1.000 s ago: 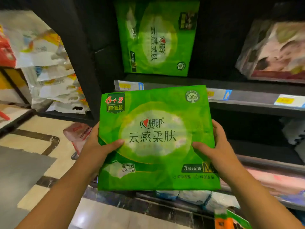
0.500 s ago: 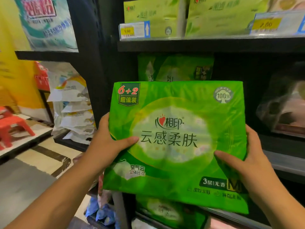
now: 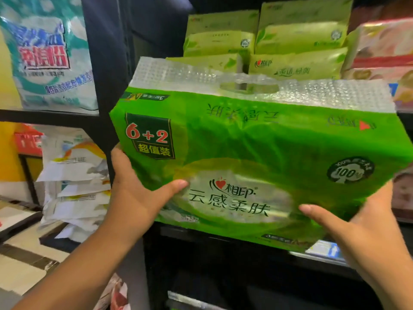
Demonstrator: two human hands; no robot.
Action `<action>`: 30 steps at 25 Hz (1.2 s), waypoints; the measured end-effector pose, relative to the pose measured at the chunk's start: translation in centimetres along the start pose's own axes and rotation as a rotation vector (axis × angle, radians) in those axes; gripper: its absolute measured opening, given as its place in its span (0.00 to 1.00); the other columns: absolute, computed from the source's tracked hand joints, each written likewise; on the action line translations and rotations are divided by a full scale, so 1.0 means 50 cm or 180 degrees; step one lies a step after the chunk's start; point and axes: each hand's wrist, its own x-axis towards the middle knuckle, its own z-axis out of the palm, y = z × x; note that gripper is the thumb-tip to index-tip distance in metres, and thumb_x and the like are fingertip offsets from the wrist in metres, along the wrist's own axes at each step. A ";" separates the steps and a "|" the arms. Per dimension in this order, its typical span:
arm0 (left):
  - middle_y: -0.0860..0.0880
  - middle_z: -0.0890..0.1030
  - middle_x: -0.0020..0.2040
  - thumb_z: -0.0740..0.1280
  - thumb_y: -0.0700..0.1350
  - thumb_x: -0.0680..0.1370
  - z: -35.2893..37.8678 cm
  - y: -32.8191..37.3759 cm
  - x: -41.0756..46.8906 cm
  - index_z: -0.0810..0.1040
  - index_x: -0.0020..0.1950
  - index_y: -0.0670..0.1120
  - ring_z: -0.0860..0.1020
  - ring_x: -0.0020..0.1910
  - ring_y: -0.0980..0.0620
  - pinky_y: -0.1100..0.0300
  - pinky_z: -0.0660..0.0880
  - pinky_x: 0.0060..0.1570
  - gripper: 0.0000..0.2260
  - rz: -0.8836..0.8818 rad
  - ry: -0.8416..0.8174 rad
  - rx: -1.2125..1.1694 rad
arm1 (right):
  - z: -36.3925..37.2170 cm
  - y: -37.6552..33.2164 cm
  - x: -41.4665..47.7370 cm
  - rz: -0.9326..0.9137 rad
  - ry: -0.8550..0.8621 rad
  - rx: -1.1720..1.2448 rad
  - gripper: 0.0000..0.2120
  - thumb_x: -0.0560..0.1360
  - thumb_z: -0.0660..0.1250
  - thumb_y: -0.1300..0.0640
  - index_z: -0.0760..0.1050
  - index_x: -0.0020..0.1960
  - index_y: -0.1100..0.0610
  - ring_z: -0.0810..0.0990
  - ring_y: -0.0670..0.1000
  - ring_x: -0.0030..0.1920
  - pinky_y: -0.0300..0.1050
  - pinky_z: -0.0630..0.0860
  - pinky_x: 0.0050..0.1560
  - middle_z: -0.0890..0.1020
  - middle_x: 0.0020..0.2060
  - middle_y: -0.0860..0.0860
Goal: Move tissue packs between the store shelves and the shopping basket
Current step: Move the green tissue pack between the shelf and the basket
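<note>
A large green tissue pack [image 3: 257, 157] with a "6+2" label and a clear plastic carry handle on top fills the middle of the view, held up in front of a dark shelf bay. My left hand [image 3: 136, 193] grips its left edge, thumb across the front. My right hand [image 3: 362, 224] grips its lower right corner, thumb on the front. The pack is tilted so that its top face shows. The shopping basket is out of sight.
Light green tissue packs [image 3: 297, 48] are stacked on the shelf behind. Pink packs [image 3: 384, 48] sit at the right. A black upright post [image 3: 105, 63] divides the shelves. White and teal bags [image 3: 51, 61] fill the left shelves, with tiled floor [image 3: 26, 265] below.
Both hands have lifted the green pack upward and tilted its top forward, from the lower shelf level to the height of the light green packs. The view rose with it.
</note>
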 end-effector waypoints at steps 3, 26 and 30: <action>0.66 0.69 0.54 0.81 0.45 0.61 0.023 -0.035 0.033 0.58 0.65 0.46 0.72 0.48 0.69 0.76 0.66 0.57 0.42 0.0030 0.0070 0.0128 | 0.032 0.001 0.024 -0.0240 0.0258 -0.0139 0.40 0.56 0.78 0.52 0.59 0.60 0.39 0.73 0.30 0.55 0.23 0.67 0.57 0.70 0.54 0.27; 0.36 0.42 0.76 0.71 0.62 0.69 0.220 -0.244 0.128 0.36 0.78 0.50 0.48 0.76 0.35 0.45 0.55 0.73 0.53 0.0002 -0.0796 0.1525 | 0.201 0.251 0.147 0.0894 -0.0063 -0.1104 0.36 0.64 0.80 0.50 0.60 0.60 0.60 0.73 0.58 0.61 0.54 0.73 0.60 0.72 0.60 0.60; 0.31 0.40 0.75 0.68 0.72 0.60 0.239 -0.281 0.105 0.45 0.78 0.49 0.43 0.75 0.30 0.36 0.47 0.72 0.56 0.0807 -0.0790 0.2592 | 0.213 0.249 0.142 0.1086 -0.0345 -0.1539 0.43 0.59 0.82 0.48 0.60 0.61 0.64 0.72 0.59 0.60 0.51 0.71 0.58 0.70 0.60 0.61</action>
